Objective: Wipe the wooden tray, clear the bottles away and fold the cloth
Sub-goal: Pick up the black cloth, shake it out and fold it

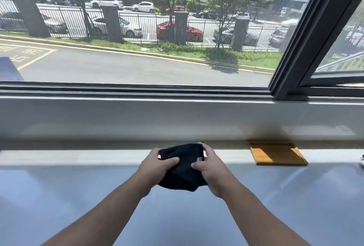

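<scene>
Both hands, left (157, 164) and right (211, 169), pinched the small black terry cloth (182, 169); uneven edges risked a crooked fold.

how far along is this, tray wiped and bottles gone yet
No bottles are in view, and the wooden tray sits bare, so clearing looks done; whether it was wiped can't be told. Both the left hand and right hand hold the black cloth, partly folded. Finishing the fold remains.
</scene>
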